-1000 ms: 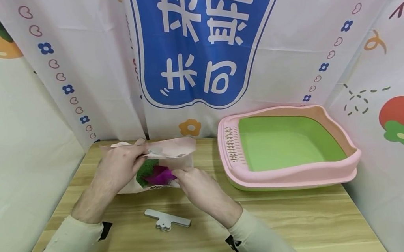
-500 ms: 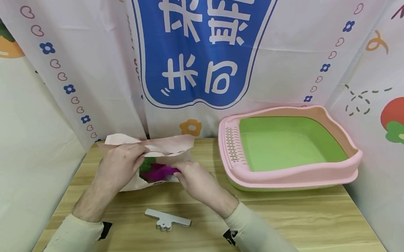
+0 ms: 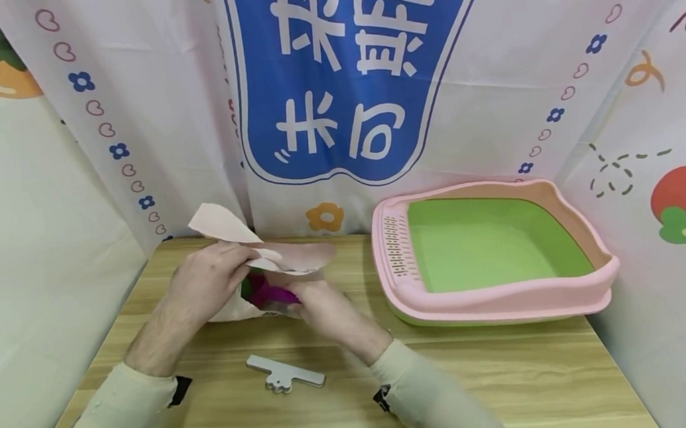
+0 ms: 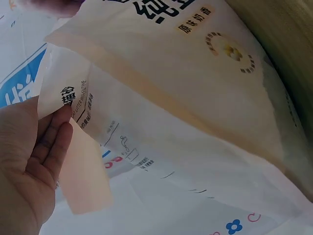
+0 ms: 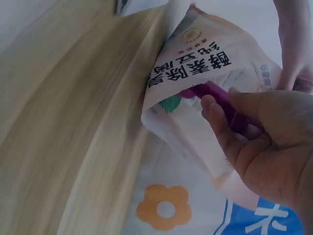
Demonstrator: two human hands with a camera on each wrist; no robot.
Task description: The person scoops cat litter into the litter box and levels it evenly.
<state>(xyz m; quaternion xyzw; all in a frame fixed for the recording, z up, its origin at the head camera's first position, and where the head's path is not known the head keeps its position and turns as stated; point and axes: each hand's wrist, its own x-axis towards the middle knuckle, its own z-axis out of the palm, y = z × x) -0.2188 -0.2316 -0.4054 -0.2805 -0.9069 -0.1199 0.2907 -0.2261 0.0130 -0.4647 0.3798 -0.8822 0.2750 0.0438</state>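
Observation:
A pale pink cat litter bag (image 3: 288,255) lies on its side at the back left of the table, its mouth to the right. My left hand (image 3: 203,279) holds the upper edge of that mouth; in the left wrist view its fingers (image 4: 51,142) curl over the film. My right hand (image 3: 329,309) is at the opening and grips the handle of a purple scoop (image 3: 279,294). The scoop's head reaches into the bag, partly hidden by the film. Beside it in the right wrist view shows some green litter (image 5: 170,104).
A litter box with a pink rim (image 3: 495,299) and green base stands to the right of the bag. In front of the bag lies a silver clip (image 3: 285,372) on the wooden table (image 3: 483,377). A printed curtain (image 3: 492,115) hangs right behind.
The scoop has gone deeper into the bag and less green litter shows. My right hand has shifted slightly left. A flap of the bag's film has risen behind my left hand.

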